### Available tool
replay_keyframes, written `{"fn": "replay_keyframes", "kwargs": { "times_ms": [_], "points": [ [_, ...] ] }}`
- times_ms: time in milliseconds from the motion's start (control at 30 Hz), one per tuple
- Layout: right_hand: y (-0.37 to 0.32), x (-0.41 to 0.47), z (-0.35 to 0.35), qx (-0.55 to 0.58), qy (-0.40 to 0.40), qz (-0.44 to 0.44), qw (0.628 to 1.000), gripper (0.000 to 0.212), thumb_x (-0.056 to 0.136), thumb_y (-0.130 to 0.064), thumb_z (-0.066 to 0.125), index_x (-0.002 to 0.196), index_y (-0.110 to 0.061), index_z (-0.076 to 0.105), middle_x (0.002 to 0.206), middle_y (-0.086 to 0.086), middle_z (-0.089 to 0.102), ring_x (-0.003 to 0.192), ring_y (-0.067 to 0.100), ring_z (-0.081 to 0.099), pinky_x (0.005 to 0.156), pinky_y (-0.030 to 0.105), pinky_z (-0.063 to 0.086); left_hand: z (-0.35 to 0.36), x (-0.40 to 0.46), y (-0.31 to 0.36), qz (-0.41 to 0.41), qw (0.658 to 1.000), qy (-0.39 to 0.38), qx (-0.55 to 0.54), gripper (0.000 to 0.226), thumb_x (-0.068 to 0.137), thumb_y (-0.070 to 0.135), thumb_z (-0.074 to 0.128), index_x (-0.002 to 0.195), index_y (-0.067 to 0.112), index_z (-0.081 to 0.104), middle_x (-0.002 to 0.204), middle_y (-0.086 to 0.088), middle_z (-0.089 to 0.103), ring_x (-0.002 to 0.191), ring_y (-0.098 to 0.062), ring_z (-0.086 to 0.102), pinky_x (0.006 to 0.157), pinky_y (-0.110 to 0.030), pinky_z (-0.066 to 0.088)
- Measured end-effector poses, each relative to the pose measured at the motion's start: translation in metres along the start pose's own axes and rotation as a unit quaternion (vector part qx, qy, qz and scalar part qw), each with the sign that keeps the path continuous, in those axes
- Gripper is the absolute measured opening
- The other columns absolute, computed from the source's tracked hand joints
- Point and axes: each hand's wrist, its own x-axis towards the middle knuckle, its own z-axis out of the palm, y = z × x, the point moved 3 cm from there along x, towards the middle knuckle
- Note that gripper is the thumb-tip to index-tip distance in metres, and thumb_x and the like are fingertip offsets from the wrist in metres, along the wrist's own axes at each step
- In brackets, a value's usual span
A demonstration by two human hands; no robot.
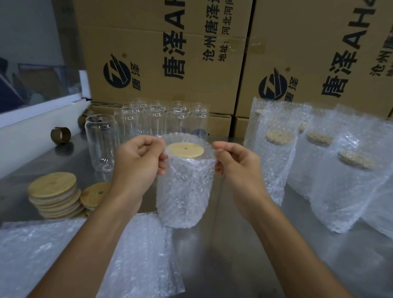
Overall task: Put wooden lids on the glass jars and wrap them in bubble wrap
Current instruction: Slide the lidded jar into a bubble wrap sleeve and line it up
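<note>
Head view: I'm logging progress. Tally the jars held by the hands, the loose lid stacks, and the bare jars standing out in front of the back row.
Held wrapped jar: 1
Loose lid stacks: 2
Bare jar out front: 1
Total: 4

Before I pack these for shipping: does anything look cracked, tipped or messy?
Nothing stands out. The wrapped jars stand upright, the bare glass jars look whole, and the spare wooden lids sit in slightly uneven stacks.
</note>
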Motion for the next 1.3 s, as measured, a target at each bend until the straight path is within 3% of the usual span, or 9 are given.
{"fn": "replay_keyframes", "kwargs": {
  "times_ms": [167, 300, 433, 600, 700, 800, 933, 1100, 1300],
  "points": [
    [-0.015, -0.003, -0.002, 0.028, 0.003, -0.017, 0.999, 0.022, 0.101, -0.004, 0.057, 0.093, -0.020, 0.070, 0.071, -0.004, 0.064, 0.059, -0.001, 0.057, 0.067, 0.016, 0.053, 0.000, -0.001, 0.010, 0.031, 0.999, 0.018, -0.016, 0.017, 0.097, 0.015, 0.063, 0.082, 0.017, 0.070, 0.064, 0.009, 0.068, 0.062, -0.002, 0.061, 0.063, -0.020, 0.053],
    [-0.014, -0.002, -0.005, 0.005, -0.004, 0.000, 1.000, 0.025, 0.099, -0.001, 0.057, 0.090, -0.018, 0.072, 0.063, -0.009, 0.064, 0.057, 0.000, 0.057, 0.061, 0.015, 0.052, 0.005, -0.003, 0.003, 0.005, 1.000, 0.007, 0.012, 0.017, 0.098, 0.024, 0.063, 0.081, 0.025, 0.069, 0.086, 0.005, 0.071, 0.096, -0.018, 0.068, 0.093, -0.050, 0.056],
    [-0.012, -0.002, -0.004, -0.039, -0.053, 0.024, 0.998, 0.029, 0.097, -0.001, 0.054, 0.085, -0.017, 0.075, 0.056, -0.013, 0.061, 0.053, -0.001, 0.055, 0.056, 0.015, 0.048, 0.016, -0.009, -0.002, -0.024, 0.998, -0.055, -0.012, 0.017, 0.098, 0.034, 0.061, 0.089, 0.021, 0.066, 0.082, 0.011, 0.072, 0.094, -0.020, 0.070, 0.094, -0.058, 0.053],
    [-0.016, 0.000, -0.005, -0.064, -0.075, 0.024, 0.995, 0.030, 0.097, -0.005, 0.053, 0.078, -0.019, 0.072, 0.056, -0.011, 0.059, 0.051, 0.003, 0.055, 0.054, 0.018, 0.050, 0.021, -0.016, -0.011, 0.019, 0.978, -0.194, 0.076, 0.088, 0.038, 0.078, 0.085, 0.113, 0.048, 0.051, 0.117, 0.012, 0.066, 0.105, -0.006, 0.067, 0.088, -0.031, 0.056],
    [-0.021, -0.002, -0.006, -0.093, -0.053, 0.023, 0.994, 0.009, 0.094, -0.027, 0.067, 0.098, -0.020, 0.064, 0.072, -0.004, 0.062, 0.058, 0.007, 0.058, 0.060, 0.028, 0.053, 0.025, -0.017, -0.020, 0.046, 0.973, -0.187, 0.129, 0.107, 0.033, 0.069, 0.091, 0.121, 0.056, 0.032, 0.125, 0.009, 0.060, 0.110, -0.013, 0.064, 0.095, -0.046, 0.054],
    [-0.021, -0.002, -0.008, -0.255, -0.070, 0.025, 0.964, 0.052, 0.081, -0.053, 0.077, 0.118, -0.024, 0.055, 0.093, -0.003, 0.062, 0.078, 0.010, 0.061, 0.069, 0.030, 0.048, 0.027, -0.018, -0.023, 0.066, 0.977, -0.158, 0.130, 0.102, 0.041, 0.062, 0.089, 0.123, 0.056, 0.029, 0.120, 0.017, 0.058, 0.107, -0.010, 0.064, 0.094, -0.048, 0.054],
    [-0.023, 0.001, -0.013, -0.216, -0.047, 0.006, 0.975, 0.012, 0.097, -0.021, 0.067, 0.096, -0.010, 0.072, 0.077, 0.001, 0.068, 0.057, 0.006, 0.058, 0.057, 0.021, 0.049, 0.027, -0.022, -0.016, 0.127, 0.968, -0.163, 0.144, 0.083, 0.056, 0.057, 0.085, 0.120, 0.059, 0.032, 0.111, 0.039, 0.056, 0.099, 0.008, 0.062, 0.082, -0.025, 0.054],
    [-0.027, 0.004, -0.019, -0.130, 0.001, -0.025, 0.991, 0.013, 0.101, -0.006, 0.056, 0.098, -0.005, 0.069, 0.055, -0.007, 0.063, 0.048, 0.000, 0.055, 0.053, 0.015, 0.048, 0.028, -0.024, -0.007, 0.211, 0.941, -0.169, 0.205, 0.049, 0.075, 0.035, 0.086, 0.109, 0.046, 0.053, 0.121, 0.016, 0.055, 0.109, 0.010, 0.053, 0.087, -0.008, 0.039],
    [-0.027, 0.004, -0.022, -0.164, 0.011, -0.037, 0.986, 0.024, 0.098, -0.033, 0.064, 0.119, -0.021, 0.062, 0.082, -0.004, 0.068, 0.070, 0.004, 0.063, 0.059, 0.017, 0.050, 0.020, -0.019, 0.015, 0.217, 0.945, -0.142, 0.199, 0.024, 0.076, 0.016, 0.084, 0.076, 0.029, 0.064, 0.125, 0.006, 0.057, 0.118, -0.005, 0.054, 0.101, -0.027, 0.040]
  ]
}}
